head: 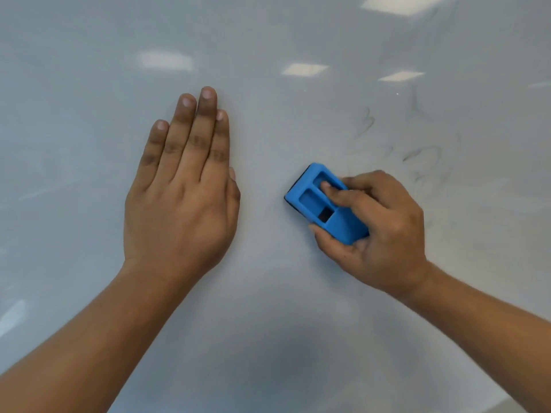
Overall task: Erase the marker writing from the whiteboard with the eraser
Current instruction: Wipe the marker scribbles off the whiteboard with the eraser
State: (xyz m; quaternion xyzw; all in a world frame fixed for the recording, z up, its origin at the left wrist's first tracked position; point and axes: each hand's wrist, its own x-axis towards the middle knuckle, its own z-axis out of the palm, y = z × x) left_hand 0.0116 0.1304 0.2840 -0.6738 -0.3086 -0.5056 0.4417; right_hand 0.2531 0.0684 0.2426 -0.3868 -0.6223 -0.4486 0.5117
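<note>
A glossy whiteboard (268, 308) fills the whole view. My right hand (384, 231) grips a blue eraser (316, 201) and presses its dark felt side flat on the board, right of centre. The index finger rests in a recess on top of the eraser and the thumb clamps its near side. Faint grey marker smudges (417, 153) lie on the board just beyond and to the right of the eraser. My left hand (182, 186) lies flat, palm down, on the board to the left, fingers together, holding nothing.
Ceiling lights reflect as bright patches (304, 69) along the far part of the board. A dark shadow (301, 356) falls on the board between my forearms. A lighter strip shows at the bottom right corner (507, 405).
</note>
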